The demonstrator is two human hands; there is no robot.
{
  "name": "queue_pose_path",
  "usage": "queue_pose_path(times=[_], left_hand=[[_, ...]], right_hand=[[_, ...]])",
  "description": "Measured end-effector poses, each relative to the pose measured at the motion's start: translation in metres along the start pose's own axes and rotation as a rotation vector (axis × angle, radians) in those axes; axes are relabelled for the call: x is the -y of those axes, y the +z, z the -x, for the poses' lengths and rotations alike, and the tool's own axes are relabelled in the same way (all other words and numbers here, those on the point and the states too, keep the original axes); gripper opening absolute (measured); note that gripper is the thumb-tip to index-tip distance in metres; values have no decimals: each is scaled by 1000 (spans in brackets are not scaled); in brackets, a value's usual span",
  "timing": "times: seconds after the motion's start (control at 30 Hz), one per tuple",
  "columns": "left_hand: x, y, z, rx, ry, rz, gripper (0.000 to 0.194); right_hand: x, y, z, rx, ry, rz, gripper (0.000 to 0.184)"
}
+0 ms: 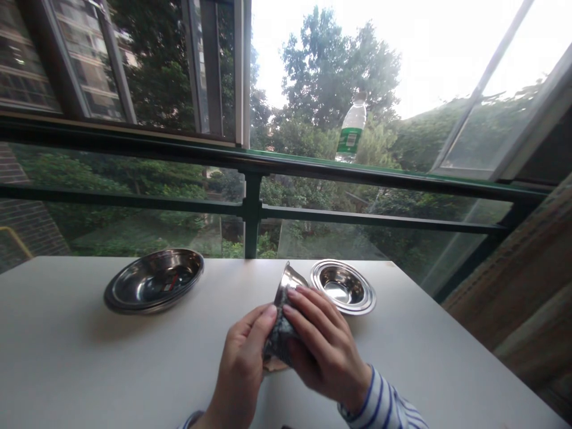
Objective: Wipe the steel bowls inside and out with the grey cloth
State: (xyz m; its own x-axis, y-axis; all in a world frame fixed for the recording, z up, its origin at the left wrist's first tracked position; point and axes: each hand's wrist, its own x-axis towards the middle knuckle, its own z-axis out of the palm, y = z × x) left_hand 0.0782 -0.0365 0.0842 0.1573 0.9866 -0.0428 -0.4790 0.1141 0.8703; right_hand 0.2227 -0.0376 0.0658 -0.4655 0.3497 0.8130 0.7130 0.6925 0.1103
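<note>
A small metal bowl (pixel 291 277) is held up on its side above the table, its shiny rim pointing away from me. My left hand (pixel 243 351) grips it from the left, thumb pressed along its side. From the right, my right hand (pixel 324 345) wraps its fingers over the bowl. A dark grey mottled surface (pixel 279 333) shows between both hands; whether it is cloth or part of the bowl, I cannot tell. Below it a pinkish-brown edge (pixel 273 363) peeks out, mostly hidden by the hands.
On the white table (pixel 134 369), wide metal dishes (pixel 154 281) stand at the left and round metal bowls (pixel 344 286) at the back right. A plastic bottle (pixel 351 131) with a green label stands beyond the dark railing (pixel 290 167). A curtain (pixel 527 298) hangs at the right.
</note>
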Motion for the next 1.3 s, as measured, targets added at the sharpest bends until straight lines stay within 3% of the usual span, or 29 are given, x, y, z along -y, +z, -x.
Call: queue_pose_path(times=[0.07, 0.17, 0.27, 0.33, 0.47, 0.53, 0.73, 0.8, 0.93, 1.0, 1.13, 1.2, 1.3], left_hand=[[-3, 1, -1, -49, 16, -1, 14], [-4, 0, -4, -94, 61, 14, 16], [-1, -1, -4, -59, 40, 24, 21], [2, -1, -3, -15, 7, 17, 21], [5, 3, 1, -17, -31, -14, 29], [4, 3, 1, -31, -31, -3, 29], [4, -2, -4, -12, -14, 64, 26], [4, -1, -3, -2, -19, 39, 26], [4, 4, 1, -5, -55, -22, 31], [4, 4, 1, -11, -55, -16, 30], [5, 3, 0, 12, -44, 7, 24], [5, 4, 1, 8, -63, -13, 27], [5, 6, 3, 1, -79, -49, 33]], right_hand=[[2, 2, 1, -3, -16, -2, 38], [7, 5, 1, 9, -153, 5, 36], [7, 5, 0, 24, -212, 11, 36], [1, 4, 0, 11, -128, -11, 37], [-11, 2, -1, -29, 242, -106, 37], [-10, 2, 0, -31, 301, -119, 37], [1, 4, 1, 34, -101, -50, 42], [-3, 4, 1, 26, -21, -62, 41], [-12, 0, -1, -30, 300, -117, 37], [-9, -1, -2, -22, 266, -117, 38], [-3, -2, -4, 42, 18, -113, 43], [-6, -2, -4, 33, 93, -126, 40], [-12, -1, -4, -10, 327, -154, 36]])
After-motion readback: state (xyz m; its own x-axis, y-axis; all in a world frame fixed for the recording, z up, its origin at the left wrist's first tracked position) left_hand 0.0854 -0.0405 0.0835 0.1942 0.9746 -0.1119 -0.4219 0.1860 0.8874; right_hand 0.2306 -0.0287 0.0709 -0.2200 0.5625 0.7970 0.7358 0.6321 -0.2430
